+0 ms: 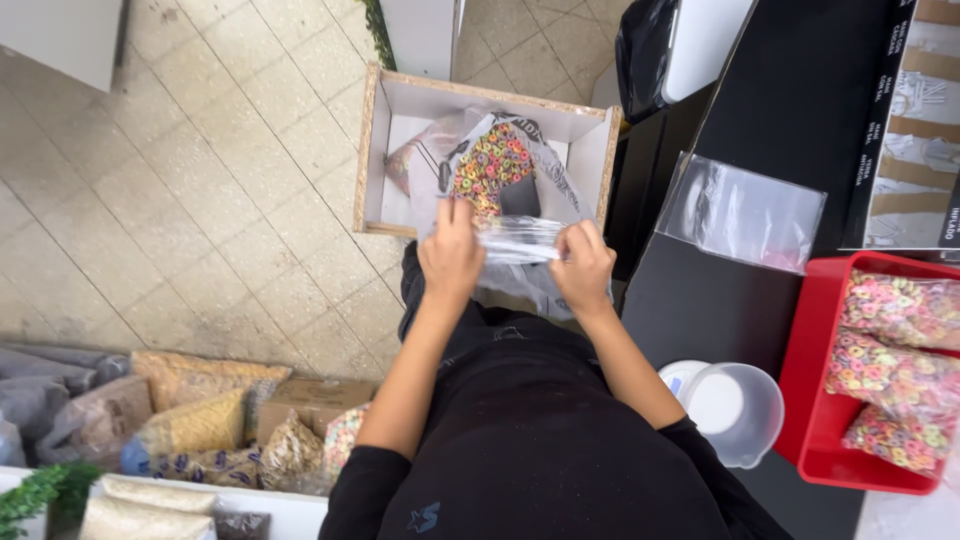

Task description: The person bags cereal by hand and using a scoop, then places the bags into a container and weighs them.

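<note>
Head view: both hands — left hand (450, 255), right hand (583, 265) — are pinched closed on the top edge of a clear bag (520, 240) over the wooden box (378, 150). Filled cereal bags (895, 375) already lie in the red bin (805, 400); this bag looks unsealed.

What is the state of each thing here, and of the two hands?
left hand: gripping the small clear bag
right hand: gripping the same bag
small clear bag: held between both hands
wooden box: open, holds a big cereal bag
red bin: holds filled cereal bags
plastic tub: empty
</note>
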